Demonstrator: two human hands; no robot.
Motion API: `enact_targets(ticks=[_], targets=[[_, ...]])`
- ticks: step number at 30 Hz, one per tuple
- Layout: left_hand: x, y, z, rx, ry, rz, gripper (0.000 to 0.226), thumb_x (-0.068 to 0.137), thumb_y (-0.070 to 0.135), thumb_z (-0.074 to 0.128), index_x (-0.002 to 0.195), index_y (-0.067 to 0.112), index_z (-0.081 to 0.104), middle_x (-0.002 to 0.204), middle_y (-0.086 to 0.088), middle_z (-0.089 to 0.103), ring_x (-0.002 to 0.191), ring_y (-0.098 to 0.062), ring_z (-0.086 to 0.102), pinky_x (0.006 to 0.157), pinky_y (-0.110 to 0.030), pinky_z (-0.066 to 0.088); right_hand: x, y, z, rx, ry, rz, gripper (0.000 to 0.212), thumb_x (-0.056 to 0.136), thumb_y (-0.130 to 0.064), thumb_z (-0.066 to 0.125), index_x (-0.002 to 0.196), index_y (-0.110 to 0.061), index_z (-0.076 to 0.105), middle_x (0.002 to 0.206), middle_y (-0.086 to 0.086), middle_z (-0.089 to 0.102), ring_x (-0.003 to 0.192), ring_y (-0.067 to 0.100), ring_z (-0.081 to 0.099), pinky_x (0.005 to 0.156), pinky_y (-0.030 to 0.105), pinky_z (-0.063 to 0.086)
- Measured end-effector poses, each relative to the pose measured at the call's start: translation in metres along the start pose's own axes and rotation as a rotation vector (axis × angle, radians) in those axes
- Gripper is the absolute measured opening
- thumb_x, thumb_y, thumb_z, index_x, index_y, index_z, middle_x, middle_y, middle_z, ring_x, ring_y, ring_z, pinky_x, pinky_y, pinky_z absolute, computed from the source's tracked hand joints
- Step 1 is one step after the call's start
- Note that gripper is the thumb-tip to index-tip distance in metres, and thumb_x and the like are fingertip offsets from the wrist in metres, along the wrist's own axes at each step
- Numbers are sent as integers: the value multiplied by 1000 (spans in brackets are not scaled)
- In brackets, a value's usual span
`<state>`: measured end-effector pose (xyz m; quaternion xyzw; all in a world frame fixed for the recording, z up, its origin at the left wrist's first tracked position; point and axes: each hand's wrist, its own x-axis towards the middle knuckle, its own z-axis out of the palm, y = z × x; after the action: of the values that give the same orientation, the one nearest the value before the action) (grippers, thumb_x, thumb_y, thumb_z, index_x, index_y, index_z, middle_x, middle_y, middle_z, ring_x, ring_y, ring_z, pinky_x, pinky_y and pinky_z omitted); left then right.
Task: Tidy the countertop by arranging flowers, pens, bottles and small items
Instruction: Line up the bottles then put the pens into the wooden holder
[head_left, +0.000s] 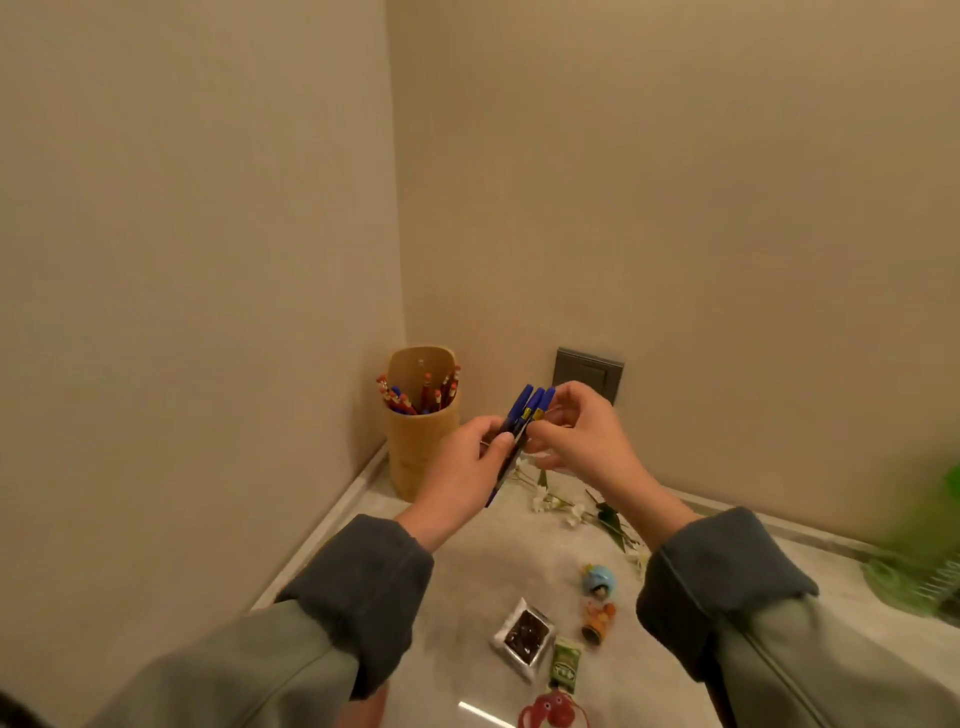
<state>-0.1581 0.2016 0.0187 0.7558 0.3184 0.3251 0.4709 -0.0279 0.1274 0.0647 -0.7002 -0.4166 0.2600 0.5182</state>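
Observation:
Both my hands hold a small bundle of blue pens (525, 410) in the air above the countertop (467, 587). My left hand (470, 467) grips the lower part of the bundle. My right hand (579, 431) pinches it near the capped tops. A tan wooden pen holder (422, 441) stands in the corner to the left, with several red and blue pens (415, 397) in it. Sprigs of white flowers (571, 512) lie on the counter below my hands.
Near the front lie a silver packet (523, 636), a green sachet (566, 665), a blue toy (598, 578), an orange figurine (598, 621) and a red item (551, 711). A green object (914, 577) sits at the right edge. A dark wall switch (589, 371) is behind.

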Motion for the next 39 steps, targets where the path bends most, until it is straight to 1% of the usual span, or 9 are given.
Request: enact_targets(ticks=[7, 11, 14, 18, 22, 26, 31, 34, 39], targets=[[47, 24, -70, 66, 190, 151, 21, 97, 25, 55, 115, 22, 66, 105, 0, 66, 96, -13, 65, 88, -41, 54, 50, -64, 36, 13, 18, -288, 31, 86, -6, 65, 98, -33, 54, 92, 3, 69, 73, 13, 71, 60, 32, 61], [76, 35, -101, 133, 319, 231, 21, 95, 32, 56, 114, 30, 65, 103, 10, 65, 95, -2, 61, 82, -26, 53, 79, -94, 54, -28, 79, -437, 26, 88, -13, 66, 107, -29, 57, 93, -6, 68, 78, 9, 69, 65, 36, 61], [90, 29, -112, 221, 386, 251, 18, 93, 36, 57, 109, 36, 65, 94, 18, 63, 86, 3, 58, 70, -18, 47, 94, -98, 67, -95, 105, -498, 25, 89, -16, 65, 104, -33, 55, 91, -12, 66, 81, 7, 67, 71, 36, 60], [98, 0, -112, 367, 383, 172, 22, 92, 38, 58, 111, 34, 69, 92, 17, 67, 81, 1, 60, 68, -23, 51, 109, -73, 83, -252, 85, -461, 25, 91, -20, 63, 112, -32, 58, 89, -18, 60, 84, 5, 63, 72, 30, 57], [95, -29, -105, 428, 281, 77, 22, 92, 37, 61, 113, 38, 67, 94, 18, 71, 86, -2, 65, 75, -27, 56, 114, -40, 95, -391, -9, -353, 31, 92, -20, 59, 122, -26, 61, 97, -9, 67, 89, 11, 66, 75, 34, 59], [89, -40, -107, 479, 261, 75, 31, 89, 41, 62, 120, 41, 63, 100, 15, 71, 92, -8, 65, 79, -38, 56, 108, -24, 100, -408, -60, -307, 32, 91, -18, 59, 123, -22, 63, 111, 0, 71, 102, 15, 67, 83, 37, 59], [77, -35, -115, 495, 304, 105, 49, 86, 47, 64, 133, 36, 56, 119, 7, 67, 110, -15, 60, 91, -39, 52, 92, -36, 92, -356, -37, -306, 37, 88, -14, 60, 125, -21, 61, 112, -2, 70, 102, 13, 64, 83, 27, 55], [63, -26, -121, 472, 353, 137, 46, 86, 47, 63, 131, 39, 55, 121, 10, 63, 107, -10, 57, 88, -36, 52, 72, -50, 85, -305, -18, -350, 35, 89, -14, 61, 122, -22, 61, 107, -8, 69, 98, 6, 62, 81, 20, 50], [26, -13, -125, 353, 404, 160, 33, 86, 43, 63, 118, 47, 57, 110, 26, 56, 93, 11, 52, 76, -23, 50, 32, -60, 87, -223, -48, -364, 26, 89, -15, 61, 114, -21, 65, 100, -8, 69, 93, 4, 64, 79, 22, 54]])
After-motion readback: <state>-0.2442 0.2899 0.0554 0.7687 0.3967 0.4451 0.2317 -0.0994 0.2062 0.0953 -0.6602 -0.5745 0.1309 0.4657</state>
